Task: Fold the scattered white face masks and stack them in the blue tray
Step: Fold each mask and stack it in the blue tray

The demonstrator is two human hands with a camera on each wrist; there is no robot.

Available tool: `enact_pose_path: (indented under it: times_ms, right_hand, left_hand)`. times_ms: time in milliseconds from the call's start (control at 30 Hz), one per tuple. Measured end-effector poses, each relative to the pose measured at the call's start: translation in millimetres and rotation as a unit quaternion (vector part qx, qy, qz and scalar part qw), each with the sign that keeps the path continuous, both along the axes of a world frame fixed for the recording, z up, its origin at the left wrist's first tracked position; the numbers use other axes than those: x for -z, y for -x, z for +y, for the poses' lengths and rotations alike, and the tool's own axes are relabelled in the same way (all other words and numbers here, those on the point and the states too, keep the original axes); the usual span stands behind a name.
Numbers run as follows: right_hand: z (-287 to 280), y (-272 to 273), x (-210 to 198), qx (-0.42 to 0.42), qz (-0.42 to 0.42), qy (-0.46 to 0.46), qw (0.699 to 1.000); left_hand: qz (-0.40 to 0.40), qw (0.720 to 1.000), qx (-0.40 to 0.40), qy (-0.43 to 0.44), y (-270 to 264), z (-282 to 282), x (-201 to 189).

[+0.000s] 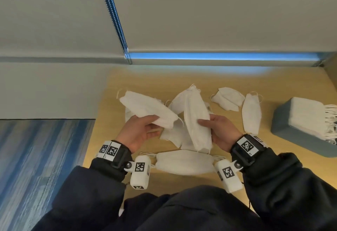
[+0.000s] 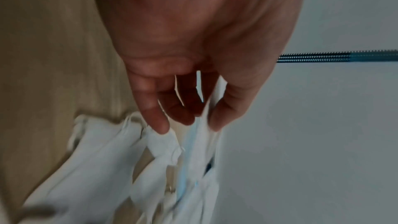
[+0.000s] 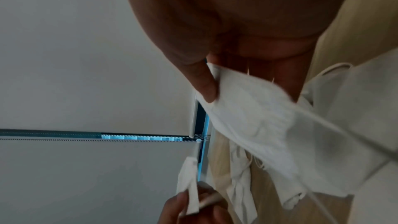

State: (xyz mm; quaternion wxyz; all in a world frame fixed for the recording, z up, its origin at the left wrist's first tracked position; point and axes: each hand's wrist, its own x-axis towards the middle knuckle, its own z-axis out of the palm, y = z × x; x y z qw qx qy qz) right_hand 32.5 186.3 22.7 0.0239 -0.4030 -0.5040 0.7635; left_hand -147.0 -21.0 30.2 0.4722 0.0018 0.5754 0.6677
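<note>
Above the wooden table (image 1: 127, 77), the left hand (image 1: 140, 132) pinched one folded mask (image 1: 147, 108); the right hand (image 1: 222, 130) gripped another mask (image 1: 196, 119). Loose masks (image 1: 250, 114) lay scattered beneath. Far right, the blue tray (image 1: 299, 139) held a stack of folded masks (image 1: 304, 114).

Wooden table (image 1: 237, 77) (blue-striped carpet (image 1: 36, 158))

masks (image 1: 184, 165) mid-table (image 1: 273, 77); tray (image 1: 284, 132) at right

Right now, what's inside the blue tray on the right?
The blue tray holds a stack of folded white masks, ear loops spilling over its right side. The tray's floor and the lower layers are covered.
</note>
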Motion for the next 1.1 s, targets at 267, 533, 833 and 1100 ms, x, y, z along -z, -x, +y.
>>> enact_pose_path:
  times_ms: [267, 533, 833, 1100]
  right_hand:
    - [2, 7, -16, 0.010, 0.049, -0.085, 0.995]
    - [-9, 9, -11, 0.039, 0.067, -0.005, 0.997]
    - [-32, 4, -10, -0.069, 0.116, -0.099, 0.986]
    - [-16, -9, -8, -0.217, 0.056, -0.139, 0.965]
  left_hand:
    - [0.243, 0.966, 0.083, 0.007, 1, -22, -44]
    - [0.123, 0.987, 0.098, 0.011, -44, 2, -22]
    - [0.244, 0.954, 0.150, 0.086, -51, 28, -7]
    - [0.133, 0.991, 0.000, 0.010, 2, 8, -19]
